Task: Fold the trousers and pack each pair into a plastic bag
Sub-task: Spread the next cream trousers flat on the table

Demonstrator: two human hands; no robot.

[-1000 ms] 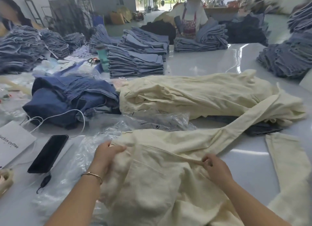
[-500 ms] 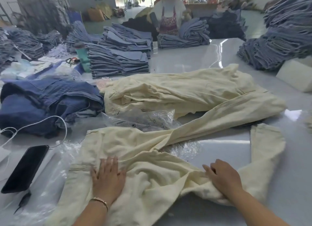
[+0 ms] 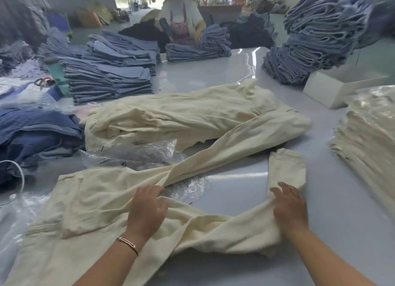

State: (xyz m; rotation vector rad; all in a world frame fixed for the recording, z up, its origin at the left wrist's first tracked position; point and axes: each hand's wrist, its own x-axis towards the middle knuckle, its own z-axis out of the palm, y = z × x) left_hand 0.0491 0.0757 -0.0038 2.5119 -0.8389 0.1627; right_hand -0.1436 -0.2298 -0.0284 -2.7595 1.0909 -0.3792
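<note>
Trousers: I see cream trousers [image 3: 89, 202] spread at the near edge of the worktop [image 3: 235, 76], one leg running toward the far right.
Left hand: my left hand [image 3: 147, 208] lies flat on the cloth where the legs meet, fingers straight, holding nothing.
Right hand: my right hand [image 3: 289, 208] presses flat on the bent near leg, fingers spread.
Plastic bag: a crinkly plastic bag [image 3: 136, 153] lies just behind the trousers.
Pile: more cream trousers [image 3: 192, 117] lie heaped behind the bag.

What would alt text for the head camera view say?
Two hands, left and right, press flat on cream trousers spread across a grey table. Behind lie more cream trousers, plastic bags and folded jeans.
</note>
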